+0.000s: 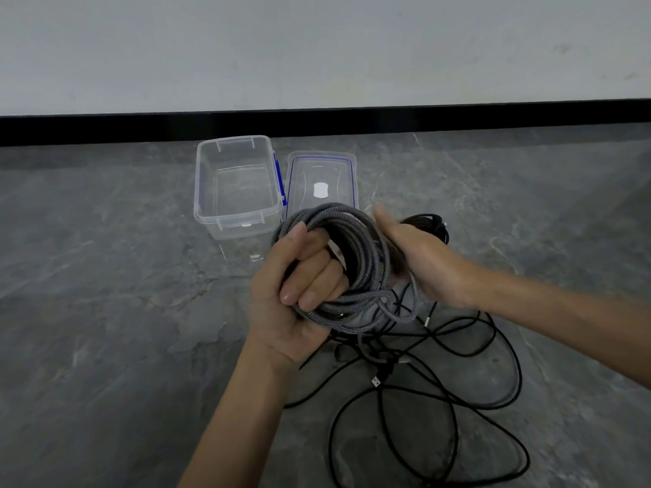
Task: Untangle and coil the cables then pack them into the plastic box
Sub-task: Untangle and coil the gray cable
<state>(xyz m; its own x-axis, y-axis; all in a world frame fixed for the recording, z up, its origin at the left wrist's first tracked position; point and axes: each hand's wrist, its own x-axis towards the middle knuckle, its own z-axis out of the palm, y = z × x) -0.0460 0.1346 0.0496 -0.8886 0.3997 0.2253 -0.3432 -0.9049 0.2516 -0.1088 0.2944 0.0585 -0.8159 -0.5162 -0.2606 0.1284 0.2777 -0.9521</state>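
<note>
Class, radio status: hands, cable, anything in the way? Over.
Left hand grips grey coil; right hand holds its other side. Box open, empty, lid beside it. Black cables tangled on floor underneath.

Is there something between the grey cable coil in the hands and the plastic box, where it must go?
Nothing visible. The plastic box stands open and empty just beyond the grey coil; its lid lies beside it, on the right.
</note>
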